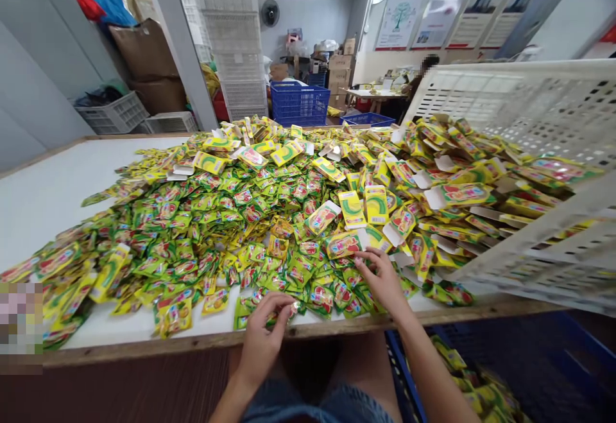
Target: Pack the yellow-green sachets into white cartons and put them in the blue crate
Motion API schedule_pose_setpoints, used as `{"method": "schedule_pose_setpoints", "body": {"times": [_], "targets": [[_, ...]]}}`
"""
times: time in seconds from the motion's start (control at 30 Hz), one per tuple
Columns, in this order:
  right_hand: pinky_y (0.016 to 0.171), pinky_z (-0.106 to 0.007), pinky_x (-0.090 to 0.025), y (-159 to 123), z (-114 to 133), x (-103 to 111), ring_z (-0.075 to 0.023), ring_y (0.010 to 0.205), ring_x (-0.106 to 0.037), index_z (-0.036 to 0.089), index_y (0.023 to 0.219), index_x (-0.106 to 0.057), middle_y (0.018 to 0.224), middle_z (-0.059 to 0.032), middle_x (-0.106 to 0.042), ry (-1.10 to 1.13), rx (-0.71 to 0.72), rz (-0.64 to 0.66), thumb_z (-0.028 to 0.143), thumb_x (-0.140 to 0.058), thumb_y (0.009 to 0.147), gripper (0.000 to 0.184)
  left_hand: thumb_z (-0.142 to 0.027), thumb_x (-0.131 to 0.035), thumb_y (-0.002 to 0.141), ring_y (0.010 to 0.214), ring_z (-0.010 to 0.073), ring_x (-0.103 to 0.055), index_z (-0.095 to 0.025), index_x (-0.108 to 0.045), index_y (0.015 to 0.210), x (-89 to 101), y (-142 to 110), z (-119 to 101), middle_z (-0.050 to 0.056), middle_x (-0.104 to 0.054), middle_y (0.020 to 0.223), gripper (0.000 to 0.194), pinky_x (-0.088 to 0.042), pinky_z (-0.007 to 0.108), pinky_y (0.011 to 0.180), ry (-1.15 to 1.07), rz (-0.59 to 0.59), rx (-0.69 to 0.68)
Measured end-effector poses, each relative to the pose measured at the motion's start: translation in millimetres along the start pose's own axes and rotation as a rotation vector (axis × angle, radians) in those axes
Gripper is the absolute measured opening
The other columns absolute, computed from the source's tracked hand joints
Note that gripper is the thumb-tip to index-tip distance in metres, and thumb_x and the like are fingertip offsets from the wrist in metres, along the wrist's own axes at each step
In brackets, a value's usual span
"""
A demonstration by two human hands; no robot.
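Note:
My left hand (267,332) is at the table's front edge, its thumb and fingers pinched together on a small green packet (294,309) with red print, mostly covered by the fingertips. My right hand (382,284) reaches over the heap with its fingers loosely apart. Those fingertips lie at the lower right end of a small yellow carton (343,244); whether they press on it I cannot tell. Around both hands spreads a deep heap of green packets (301,269). More yellow cartons, such as an upright one (376,205), lie on top, several with white end flaps open.
A white perforated crate (481,99) lies tipped at the right, cartons spilling from it. The white table (43,195) has a wooden front edge. Below right, a blue crate (407,381) holds yellow packets. Stacked white crates (235,38) and a blue basket (301,103) stand behind. A person (416,83) sits farther back.

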State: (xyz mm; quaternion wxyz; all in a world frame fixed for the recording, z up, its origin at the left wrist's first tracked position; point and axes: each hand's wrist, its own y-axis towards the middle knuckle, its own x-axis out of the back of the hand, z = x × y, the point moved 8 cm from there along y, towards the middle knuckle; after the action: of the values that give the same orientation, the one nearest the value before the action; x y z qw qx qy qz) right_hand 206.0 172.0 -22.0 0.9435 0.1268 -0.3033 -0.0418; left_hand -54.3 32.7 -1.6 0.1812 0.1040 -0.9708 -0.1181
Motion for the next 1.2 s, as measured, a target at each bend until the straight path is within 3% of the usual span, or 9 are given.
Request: {"method": "schedule_pose_setpoints", "body": {"times": [0.13, 0.23, 0.43, 0.6, 0.77, 0.93, 1.07, 1.13, 1.2], "targets": [[0.072, -0.034, -0.046, 2.2, 4.3, -5.7, -0.0173, 0.073, -0.054, 0.017, 0.088, -0.066, 0.104, -0.0097, -0.057, 0.041, -0.003, 0.015, 0.043, -0.055, 0.075, 0.031, -0.023, -0.053, 0.086, 0.097, 0.0205, -0.059, -0.022, -0.066, 0.091, -9.6, 5.8, -2.1, 0.006, -0.066, 0.096, 0.014, -0.044, 0.036, 0.09, 0.006, 0.047, -0.008], [0.065, -0.032, -0.046, 3.0, 2.7, -6.9, -0.0157, 0.065, -0.05, 0.016, 0.102, -0.058, 0.088, -0.0053, -0.057, 0.058, -0.057, -0.076, 0.046, -0.061, 0.072, 0.043, -0.024, -0.051, 0.087, 0.1, 0.021, -0.058, -0.022, -0.065, 0.094, -21.2, 10.3, -5.8, 0.007, -0.065, 0.099, 0.016, -0.043, 0.037, 0.092, 0.009, 0.107, -0.019], [0.077, -0.036, -0.041, -5.4, 17.8, -26.8, -0.0227, 0.084, -0.051, 0.018, 0.081, -0.063, 0.087, -0.0064, -0.054, -0.049, 0.02, -0.042, 0.045, -0.058, 0.075, 0.028, -0.02, -0.05, 0.086, 0.102, 0.0214, -0.057, -0.023, -0.065, 0.097, -36.2, 10.6, -5.3, 0.008, -0.063, 0.103, 0.019, -0.045, 0.035, 0.09, 0.001, 0.206, -0.024], [0.081, -0.041, -0.038, -20.7, 26.2, -35.0, -0.029, 0.096, -0.048, 0.019, 0.103, -0.057, 0.101, -0.0103, -0.054, -0.267, 0.03, -0.055, 0.05, -0.061, 0.072, 0.044, -0.021, -0.049, 0.087, 0.101, 0.0219, -0.057, -0.022, -0.064, 0.1, -32.4, 9.5, 1.7, 0.009, -0.062, 0.103, 0.02, -0.045, 0.036, 0.09, 0.001, 0.177, -0.001], [0.079, -0.039, -0.037, -29.2, 29.4, -42.8, -0.0275, 0.094, -0.05, 0.021, 0.088, -0.053, 0.099, -0.0075, -0.057, -0.29, 0.052, 0.056, 0.049, -0.06, 0.074, 0.032, -0.018, -0.051, 0.086, 0.101, 0.0207, -0.058, -0.023, -0.064, 0.098, -32.4, 10.6, 1.3, 0.007, -0.063, 0.103, 0.019, -0.045, 0.034, 0.088, 0.01, 0.175, -0.018], [0.078, -0.037, -0.036, -35.4, 35.7, -36.0, -0.0271, 0.096, -0.049, 0.023, 0.101, -0.055, 0.1, -0.0063, -0.057, -0.304, 0.102, 0.118, 0.041, -0.062, 0.074, 0.034, -0.017, -0.051, 0.086, 0.1, 0.0198, -0.059, -0.023, -0.063, 0.098, -37.4, 6.8, 3.3, 0.006, -0.064, 0.103, 0.018, -0.046, 0.032, 0.089, 0.04, 0.213, -0.038], [0.076, -0.036, -0.035, -41.4, 70.9, -22.7, -0.0253, 0.09, -0.05, 0.023, 0.083, -0.058, 0.091, -0.0053, -0.059, -0.314, 0.198, 0.199, 0.028, -0.06, 0.076, 0.009, -0.018, -0.052, 0.085, 0.107, 0.022, -0.056, -0.023, -0.06, 0.108, -25.8, 1.4, -7.4, 0.009, -0.063, 0.109, 0.024, -0.043, 0.037, 0.093, 0.171, 0.074, -0.141], [0.077, -0.035, -0.034, -47.3, 106.3, -22.3, -0.024, 0.089, -0.051, 0.022, 0.082, -0.057, 0.089, -0.0046, -0.061, -0.277, 0.293, 0.284, 0.02, -0.058, 0.076, 0.006, -0.019, -0.058, 0.081, 0.116, 0.0263, -0.05, -0.024, -0.055, 0.119, -12.5, 2.1, -20.5, 0.012, -0.059, 0.12, 0.038, -0.035, 0.045, 0.1, 0.275, -0.057, -0.207], [0.079, -0.034, -0.033, -55.3, 146.3, -33.3, -0.0211, 0.088, -0.054, 0.022, 0.082, -0.057, 0.086, -0.0025, -0.062, -0.2, 0.411, 0.433, 0.011, -0.055, 0.076, 0.012, -0.02, -0.063, 0.077, 0.123, 0.0301, -0.044, -0.025, -0.05, 0.127, -6.0, 8.1, -28.3, 0.012, -0.054, 0.13, 0.052, -0.029, 0.051, 0.104, 0.309, -0.048, -0.214]]}}
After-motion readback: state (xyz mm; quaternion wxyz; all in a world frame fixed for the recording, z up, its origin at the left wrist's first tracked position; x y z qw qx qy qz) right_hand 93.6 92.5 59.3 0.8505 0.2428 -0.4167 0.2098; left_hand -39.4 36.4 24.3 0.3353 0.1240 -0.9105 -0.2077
